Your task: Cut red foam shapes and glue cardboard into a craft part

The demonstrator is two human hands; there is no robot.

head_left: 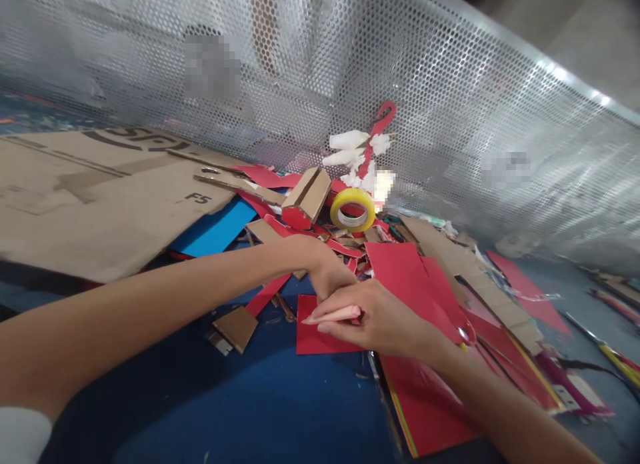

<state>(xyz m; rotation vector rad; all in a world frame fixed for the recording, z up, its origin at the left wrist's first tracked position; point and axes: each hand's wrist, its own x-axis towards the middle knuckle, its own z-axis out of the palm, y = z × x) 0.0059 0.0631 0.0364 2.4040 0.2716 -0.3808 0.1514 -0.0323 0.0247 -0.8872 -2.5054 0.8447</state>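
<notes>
My right hand [375, 317] is closed in a pinch around a short, pale pink pencil [334, 315]. Its tapered end points left, at a small piece of red paper [313, 344] lying on the dark blue surface. Beyond it, my left hand [333, 269] is bent at the wrist, with curled fingers pressing down on the same paper near its upper edge. My right hand covers part of those fingers. Below my left forearm lies a brown cardboard hexagon [237, 329] joined to a red strip [270, 295].
Larger red sheets [400, 271] lie to the right. A yellow tape roll [353, 211] and a cardboard box-shaped piece [307, 194] sit among scraps behind my hands. Flattened cardboard [100, 204] covers the left, over a blue sheet [217, 227]. A perforated metal panel [300, 71] rises behind.
</notes>
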